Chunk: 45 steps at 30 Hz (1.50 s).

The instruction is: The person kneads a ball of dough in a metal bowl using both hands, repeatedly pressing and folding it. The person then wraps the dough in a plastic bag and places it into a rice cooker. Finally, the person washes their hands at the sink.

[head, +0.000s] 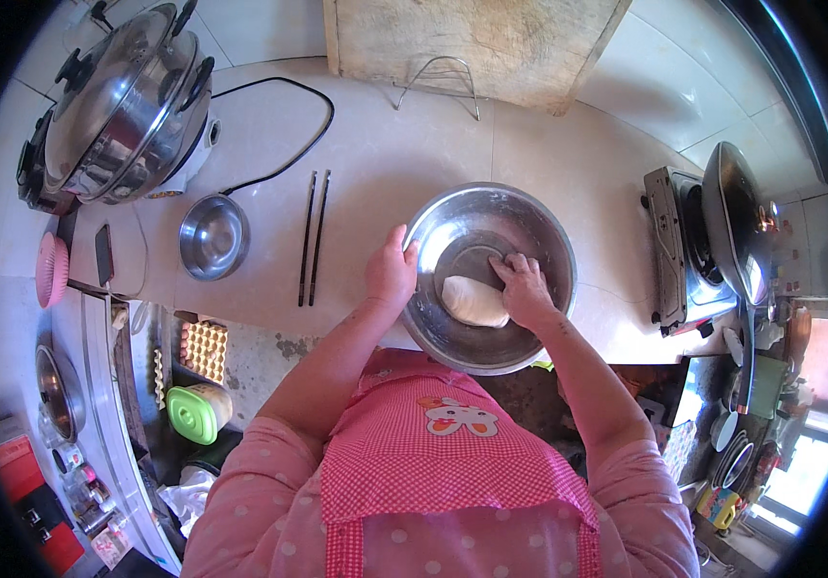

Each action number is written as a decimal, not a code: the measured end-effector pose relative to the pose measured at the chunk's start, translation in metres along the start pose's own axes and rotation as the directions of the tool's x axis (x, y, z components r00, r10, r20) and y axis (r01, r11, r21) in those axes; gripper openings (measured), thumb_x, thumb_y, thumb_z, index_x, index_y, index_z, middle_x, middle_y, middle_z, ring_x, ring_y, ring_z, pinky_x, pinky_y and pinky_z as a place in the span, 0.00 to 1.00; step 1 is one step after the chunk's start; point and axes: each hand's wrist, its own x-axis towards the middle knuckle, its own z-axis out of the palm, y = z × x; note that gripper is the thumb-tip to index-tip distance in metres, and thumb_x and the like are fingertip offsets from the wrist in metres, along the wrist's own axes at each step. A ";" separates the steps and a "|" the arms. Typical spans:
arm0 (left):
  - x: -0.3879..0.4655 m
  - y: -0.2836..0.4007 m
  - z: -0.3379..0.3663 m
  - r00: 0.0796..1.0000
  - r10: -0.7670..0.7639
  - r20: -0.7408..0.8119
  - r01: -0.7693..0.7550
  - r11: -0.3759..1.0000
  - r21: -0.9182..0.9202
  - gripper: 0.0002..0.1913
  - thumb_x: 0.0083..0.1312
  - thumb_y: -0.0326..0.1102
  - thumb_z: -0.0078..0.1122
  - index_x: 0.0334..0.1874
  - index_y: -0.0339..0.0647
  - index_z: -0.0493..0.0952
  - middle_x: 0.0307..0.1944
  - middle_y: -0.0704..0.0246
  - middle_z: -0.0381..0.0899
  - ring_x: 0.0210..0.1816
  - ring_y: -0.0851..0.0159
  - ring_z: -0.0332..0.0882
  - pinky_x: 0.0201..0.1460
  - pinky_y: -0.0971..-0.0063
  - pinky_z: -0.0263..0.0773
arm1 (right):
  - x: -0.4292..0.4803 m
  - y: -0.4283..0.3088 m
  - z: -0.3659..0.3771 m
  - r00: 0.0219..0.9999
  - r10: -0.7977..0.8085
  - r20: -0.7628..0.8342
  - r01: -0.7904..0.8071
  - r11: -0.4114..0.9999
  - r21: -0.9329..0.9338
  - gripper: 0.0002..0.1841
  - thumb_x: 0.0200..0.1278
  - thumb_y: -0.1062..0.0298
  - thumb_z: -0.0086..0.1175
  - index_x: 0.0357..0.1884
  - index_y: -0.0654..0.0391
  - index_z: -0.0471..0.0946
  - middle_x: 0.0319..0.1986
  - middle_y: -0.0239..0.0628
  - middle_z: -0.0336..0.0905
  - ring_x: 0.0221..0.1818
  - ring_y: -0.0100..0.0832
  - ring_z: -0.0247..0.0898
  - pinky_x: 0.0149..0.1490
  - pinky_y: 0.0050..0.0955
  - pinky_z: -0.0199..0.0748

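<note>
A wide stainless steel mixing bowl [551, 238] stands at the counter's front edge, right before my apron. Inside it lies a smooth, pale lump of dough [473, 300], with whitish smears on the bowl's wall around it. My left hand [392, 269] grips the bowl's left rim, thumb towards the inside. Reaching in from the right, my right hand [524, 285] touches the right end of the dough, fingers bent towards the far side. What its palm and fingertips press on is partly hidden.
Black chopsticks [314, 238] and a small steel bowl [214, 237] with a black cord behind it lie to the left. Further left are a lidded steel pot [132, 108] and a phone [104, 254]. A portable gas stove [685, 246] with a tilted wok [735, 217] stands right; a wooden board [471, 43] leans behind.
</note>
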 end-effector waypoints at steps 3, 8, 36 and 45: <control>-0.001 0.005 -0.003 1.000 -0.010 0.012 0.009 0.999 0.037 0.18 0.66 0.41 0.54 0.54 0.40 0.72 0.36 0.51 0.81 0.39 0.44 0.80 0.42 0.54 0.74 | -0.004 -0.013 -0.014 0.995 -0.030 0.094 0.040 0.994 -0.099 0.27 0.56 0.71 0.48 0.61 0.43 0.72 0.55 0.37 0.66 0.59 0.42 0.60 0.61 0.40 0.61; 0.001 -0.002 0.000 1.000 -0.007 0.010 0.007 1.000 0.001 0.18 0.66 0.41 0.54 0.54 0.40 0.73 0.36 0.50 0.81 0.39 0.44 0.79 0.42 0.53 0.74 | -0.011 -0.015 -0.015 0.984 -0.154 0.089 0.161 0.984 -0.078 0.26 0.56 0.74 0.48 0.59 0.46 0.74 0.53 0.36 0.67 0.57 0.41 0.61 0.59 0.40 0.62; 0.007 0.009 -0.011 0.995 -0.043 0.088 0.040 0.999 0.031 0.20 0.66 0.41 0.55 0.56 0.39 0.72 0.38 0.49 0.81 0.40 0.44 0.80 0.43 0.56 0.74 | 0.001 -0.050 -0.006 0.886 0.444 0.131 -0.453 0.774 0.443 0.36 0.61 0.51 0.51 0.67 0.59 0.57 0.59 0.55 0.65 0.60 0.56 0.63 0.62 0.47 0.64; 0.015 0.009 -0.009 0.991 -0.018 0.134 0.011 0.999 0.051 0.18 0.65 0.40 0.56 0.54 0.40 0.72 0.37 0.51 0.81 0.38 0.45 0.80 0.41 0.55 0.74 | 0.019 -0.068 -0.031 0.987 -0.126 -0.098 0.125 0.992 -0.016 0.29 0.61 0.51 0.52 0.62 0.53 0.66 0.57 0.44 0.65 0.62 0.44 0.57 0.63 0.47 0.59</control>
